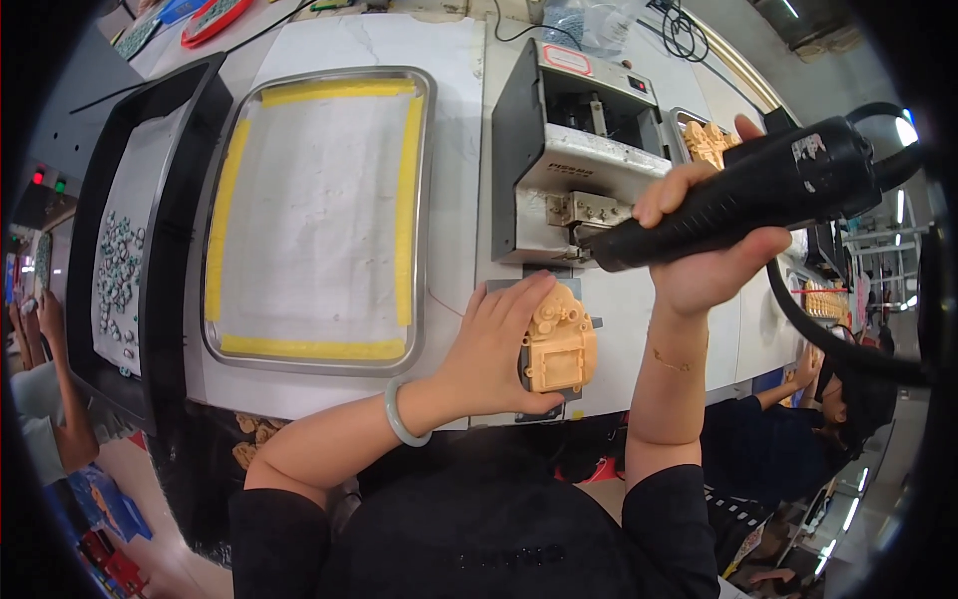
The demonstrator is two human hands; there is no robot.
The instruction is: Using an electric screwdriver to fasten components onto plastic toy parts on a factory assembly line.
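Observation:
My left hand (489,344) is closed round an orange-tan moulded plastic housing (561,349), fingers along its left side and the thumb at its near edge. The housing lies on a dark flat plate at the table's front edge. A black electric screwdriver (743,195) is gripped in my right hand (699,270), tilted, with its cable looping off to the right. Its front end points left, against or just before the metal outlet of a grey and black screw feeder (544,215); exact contact cannot be made out.
Left of the feeder lies a steel tray (431,190) lined with white paper and yellow tape. Further left, a long black tray (165,299) holds several small green-and-white parts (118,265). More tan housings (707,143) sit behind the screwdriver. Other people work at both sides.

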